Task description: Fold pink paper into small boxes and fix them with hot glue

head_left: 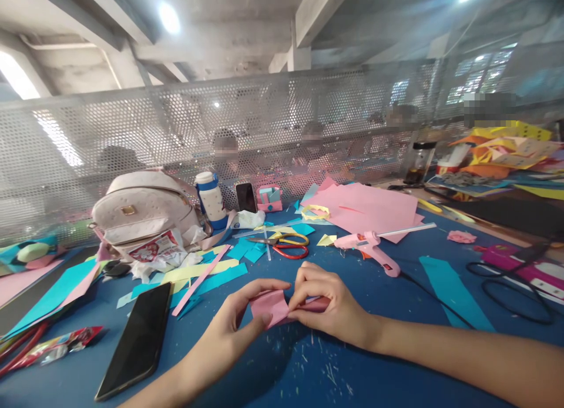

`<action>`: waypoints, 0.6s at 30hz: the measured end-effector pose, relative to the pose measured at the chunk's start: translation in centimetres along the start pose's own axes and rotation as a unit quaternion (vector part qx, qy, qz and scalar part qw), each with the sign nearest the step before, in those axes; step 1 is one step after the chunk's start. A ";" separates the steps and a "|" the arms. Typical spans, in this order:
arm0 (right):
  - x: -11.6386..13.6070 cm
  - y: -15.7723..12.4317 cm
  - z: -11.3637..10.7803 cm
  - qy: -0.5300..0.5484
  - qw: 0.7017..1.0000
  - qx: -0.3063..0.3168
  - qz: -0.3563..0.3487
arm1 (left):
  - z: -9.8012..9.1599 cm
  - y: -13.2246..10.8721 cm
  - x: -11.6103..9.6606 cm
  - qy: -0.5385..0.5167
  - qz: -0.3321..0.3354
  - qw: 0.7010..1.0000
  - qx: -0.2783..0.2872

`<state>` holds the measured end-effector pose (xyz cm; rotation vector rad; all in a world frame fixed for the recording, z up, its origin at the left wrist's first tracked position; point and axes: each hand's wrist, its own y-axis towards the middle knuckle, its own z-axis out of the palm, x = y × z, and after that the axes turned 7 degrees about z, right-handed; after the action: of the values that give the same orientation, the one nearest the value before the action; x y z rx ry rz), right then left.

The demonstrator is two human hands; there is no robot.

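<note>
Between my hands is a small piece of pink paper (269, 307), bent into a curved or folded shape. My left hand (240, 320) grips its left side, thumb on the near face and fingers behind. My right hand (328, 302) pinches the paper's right part, some of which shows beneath the fingers. Just beyond my hands lie scissors (291, 245) with red and yellow handles. A pink hot glue gun (370, 249) with a clear stick in its back rests on the blue table (352, 373), to the right of the scissors.
A black phone (136, 337) lies at the left, near paper strips (207, 276). Behind stand a pale backpack (141, 208), a bottle (211, 199) and an upright phone (245, 196). Pink sheets (370, 205), a blue strip (453, 290) and a magenta power strip (515, 267) are rightward.
</note>
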<state>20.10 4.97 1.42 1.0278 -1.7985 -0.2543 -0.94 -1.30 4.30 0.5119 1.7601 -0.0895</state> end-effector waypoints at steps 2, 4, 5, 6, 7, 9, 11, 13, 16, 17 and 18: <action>0.0 0.0 0.0 0.003 1.000 -0.001 -0.001 | -0.1 0.0 -0.4 -0.005 0.000 1.000 0.003; -0.1 0.1 -0.1 0.003 1.000 -0.003 0.002 | -0.1 0.0 -0.8 -0.015 -0.001 1.000 0.004; -0.1 0.1 -0.1 0.003 1.000 -0.004 0.005 | -0.1 0.0 -0.9 -0.022 -0.002 1.000 0.004; -0.1 0.1 -0.1 0.003 1.000 -0.004 0.008 | -0.1 0.0 -1.1 -0.028 -0.003 1.000 0.003; -0.1 0.2 -0.1 0.004 1.000 -0.005 0.011 | -0.2 0.0 -1.1 -0.033 -0.004 0.999 0.002; -0.1 0.2 -0.2 0.006 1.000 -0.007 0.014 | -0.2 0.0 -1.2 -0.043 -0.008 0.999 -0.001; -0.2 0.2 -0.2 0.008 1.000 -0.007 0.014 | -0.3 0.1 -1.2 -0.053 -0.009 0.999 -0.002; -0.3 0.2 -0.2 0.008 1.000 -0.007 0.015 | -0.3 0.1 -1.3 -0.059 -0.008 0.998 0.001; -0.4 0.2 -0.2 0.009 1.000 -0.007 0.021 | -0.2 0.1 -1.4 -0.057 -0.011 0.998 0.007; -0.4 0.1 -0.2 0.009 1.000 -0.007 0.021 | -0.2 0.1 -1.4 -0.054 -0.011 0.998 0.008; -0.4 0.1 -0.2 0.008 1.000 -0.007 0.022 | -0.2 0.1 -1.3 -0.050 -0.009 0.999 0.009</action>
<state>20.21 5.39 1.33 0.9773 -1.7992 -0.2314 -0.84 -1.57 5.62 0.4964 1.6682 -0.1414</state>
